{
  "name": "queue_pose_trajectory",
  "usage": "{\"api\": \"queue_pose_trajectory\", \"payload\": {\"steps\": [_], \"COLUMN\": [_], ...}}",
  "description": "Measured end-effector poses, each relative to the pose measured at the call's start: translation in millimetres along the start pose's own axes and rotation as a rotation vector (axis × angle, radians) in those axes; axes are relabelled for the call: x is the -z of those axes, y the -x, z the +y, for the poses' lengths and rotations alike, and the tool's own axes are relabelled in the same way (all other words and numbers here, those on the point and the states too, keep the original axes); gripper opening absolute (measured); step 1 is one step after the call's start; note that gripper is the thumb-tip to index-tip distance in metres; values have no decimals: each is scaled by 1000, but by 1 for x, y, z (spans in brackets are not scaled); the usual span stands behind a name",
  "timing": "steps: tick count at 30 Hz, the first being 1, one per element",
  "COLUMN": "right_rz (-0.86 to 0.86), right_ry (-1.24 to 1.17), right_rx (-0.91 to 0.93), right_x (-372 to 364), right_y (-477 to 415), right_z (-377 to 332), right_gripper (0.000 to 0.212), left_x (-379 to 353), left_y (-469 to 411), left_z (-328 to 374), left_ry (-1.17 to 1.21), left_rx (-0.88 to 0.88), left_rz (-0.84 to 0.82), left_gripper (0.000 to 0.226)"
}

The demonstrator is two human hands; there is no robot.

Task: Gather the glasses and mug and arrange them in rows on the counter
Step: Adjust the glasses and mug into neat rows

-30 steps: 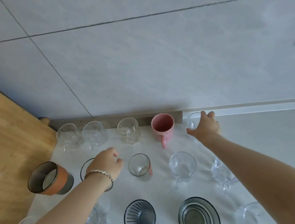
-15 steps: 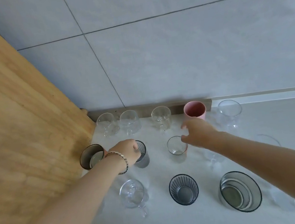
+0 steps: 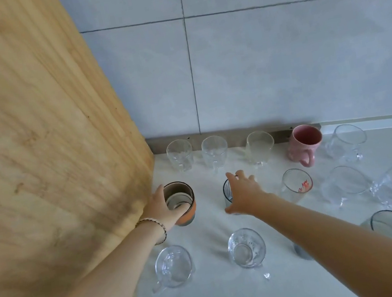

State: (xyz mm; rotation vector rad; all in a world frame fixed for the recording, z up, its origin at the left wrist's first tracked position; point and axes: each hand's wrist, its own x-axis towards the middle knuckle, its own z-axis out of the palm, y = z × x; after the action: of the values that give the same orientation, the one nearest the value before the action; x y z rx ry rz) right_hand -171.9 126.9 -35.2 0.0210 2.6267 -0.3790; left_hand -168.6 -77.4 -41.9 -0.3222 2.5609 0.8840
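Now, left hand (image 3: 158,209) tight round orange cup (image 3: 180,194), right hand (image 3: 245,192) splayed over ribbed glass (image 3: 226,192).

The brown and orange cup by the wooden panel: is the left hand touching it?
Touching. The head view shows the left hand wrapped round the cup, thumb on its far side, fingers on its near side.

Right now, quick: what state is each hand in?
Left hand: closed round the orange-banded brown ceramic cup.
Right hand: open, fingers spread over the dark ribbed glass tumbler; contact cannot be told.
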Motion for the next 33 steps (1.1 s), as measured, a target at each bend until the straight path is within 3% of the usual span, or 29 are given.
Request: {"api": "queue_pose_trajectory", "payload": {"steps": [2, 5, 14, 23, 26, 28, 30, 33], "right_rz": [40, 65, 209, 159, 131, 164, 208, 261], "right_ry": [-16, -144, -335, -304, -384, -418, -426, -388], "right_rx": [-19, -61, -132, -86, -74, -65, -56, -96], "right_x": [-6, -14, -28, -28, -21, -15, -10, 0], "right_y": [0, 6, -5, 1, 12, 25, 42, 67], "right_z": [-3, -8, -28, -25, -15, 2, 28, 77], "right_gripper": [83, 88, 93, 97, 101, 92, 71, 47], "left_x": [-7, -18, -16, -14, -17, -23, -34, -61], "left_y": [4, 7, -8, -3, 1, 4, 9, 21], "left_z": [-3, -4, -4, -3, 7, 20, 39, 78], "left_ry": [81, 12, 26, -40, -196, -286, -321, -395], "left_rx": [-18, -67, -100, -62, 3, -73, -264, -467], "left_rz": [18, 66, 121, 88, 128, 223, 272, 111], "left_gripper": [103, 108, 102, 103, 103, 98, 91, 78]}}
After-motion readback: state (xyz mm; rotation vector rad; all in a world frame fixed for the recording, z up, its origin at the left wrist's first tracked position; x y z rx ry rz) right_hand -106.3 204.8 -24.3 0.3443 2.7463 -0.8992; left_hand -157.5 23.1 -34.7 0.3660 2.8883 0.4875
